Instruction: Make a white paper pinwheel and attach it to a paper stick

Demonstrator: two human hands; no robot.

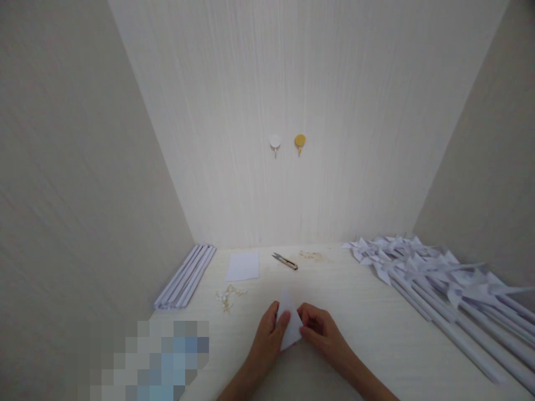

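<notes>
A white sheet of paper (290,333), folded to a triangular shape, is held up over the table near its front. My left hand (266,334) grips its left side, thumb on the near face and fingers behind. At the paper's right edge, my right hand (321,329) pinches with thumb and curled fingers. Beyond the hands lie thread snips (286,261) and square white paper (243,266), either one sheet or a neat stack. Small white and yellowish pieces (228,297), too small to name, are scattered left of my hands.
Rolled white paper sticks (186,277) lie bundled at the left. Several paper pinwheels on sticks (434,278) are piled along the right. Thin tan bits (310,256) lie near the back wall, where a white hook (275,142) and yellow hook (300,141) hang. A blurred patch covers the lower left.
</notes>
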